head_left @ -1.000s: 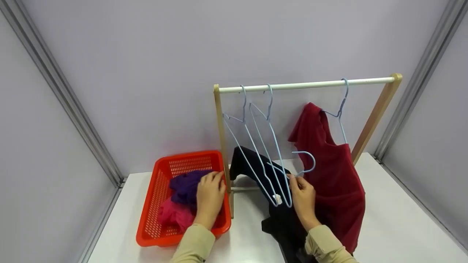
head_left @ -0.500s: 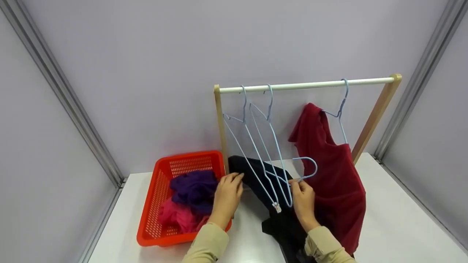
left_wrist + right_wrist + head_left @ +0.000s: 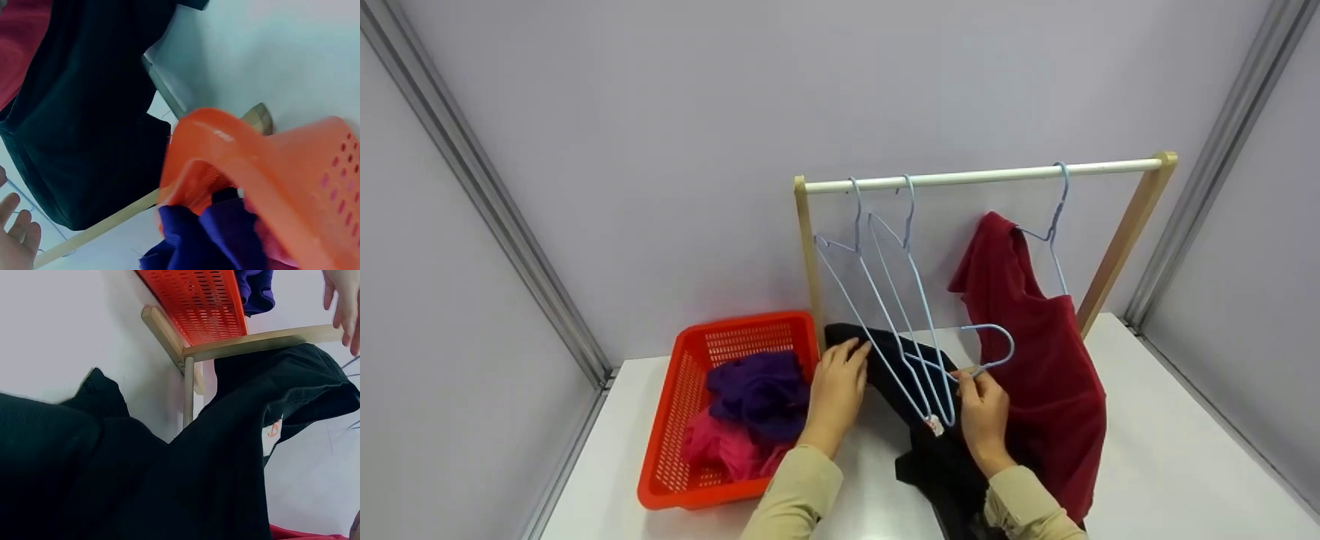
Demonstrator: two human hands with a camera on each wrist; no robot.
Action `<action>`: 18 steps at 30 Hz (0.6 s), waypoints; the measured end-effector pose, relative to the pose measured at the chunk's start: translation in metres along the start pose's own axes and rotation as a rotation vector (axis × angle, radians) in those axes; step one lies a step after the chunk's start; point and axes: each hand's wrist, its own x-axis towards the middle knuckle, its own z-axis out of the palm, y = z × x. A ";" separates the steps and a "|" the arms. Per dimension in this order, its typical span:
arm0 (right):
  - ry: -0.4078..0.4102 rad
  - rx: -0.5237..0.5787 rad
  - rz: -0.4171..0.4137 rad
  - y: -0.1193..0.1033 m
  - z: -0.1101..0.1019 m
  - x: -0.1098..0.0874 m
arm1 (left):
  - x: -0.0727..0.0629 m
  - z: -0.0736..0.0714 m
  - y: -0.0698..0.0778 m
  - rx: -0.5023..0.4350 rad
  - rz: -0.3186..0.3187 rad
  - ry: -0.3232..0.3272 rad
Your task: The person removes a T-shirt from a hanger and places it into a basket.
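I see a white table (image 3: 1185, 427) under the left hand (image 3: 836, 390) and the right hand (image 3: 984, 416). Beyond them stands a pale wooden clothes rack with a white rail (image 3: 982, 178); from it a dark-red fabric garment (image 3: 1035, 360) hangs right of the right hand. A black fabric garment (image 3: 937, 457) spans between the hands, trailing below the right. Left of the left hand sits an orange-red perforated plastic basket (image 3: 697, 497). Two bare hangers (image 3: 858, 217) dangle between the hands. The right hand pinches a light-blue wire hanger (image 3: 1012, 346) near its hook; I can't tell whether cloth is caught too. Purple cloth (image 3: 757, 390) and pink cloth (image 3: 720, 446) fill part of the basket. The left hand's fingers are loosely extended, gripping nothing, beside the black garment's far end. A small white tag (image 3: 271, 436) shows between the hands.
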 end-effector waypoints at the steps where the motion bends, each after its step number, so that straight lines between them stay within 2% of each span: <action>1: 0.004 -0.005 -0.021 0.000 0.000 0.000 | 0.001 0.000 0.001 0.002 -0.006 -0.001; 8: 0.023 -0.007 -0.132 0.001 -0.002 -0.001 | 0.004 0.003 0.002 0.009 -0.010 -0.021; 14: 0.012 0.019 -0.162 0.002 -0.005 0.002 | 0.005 0.005 0.001 -0.002 0.038 -0.075; 18: 0.002 0.055 -0.178 0.003 -0.008 0.004 | 0.006 0.006 0.002 -0.009 0.046 -0.055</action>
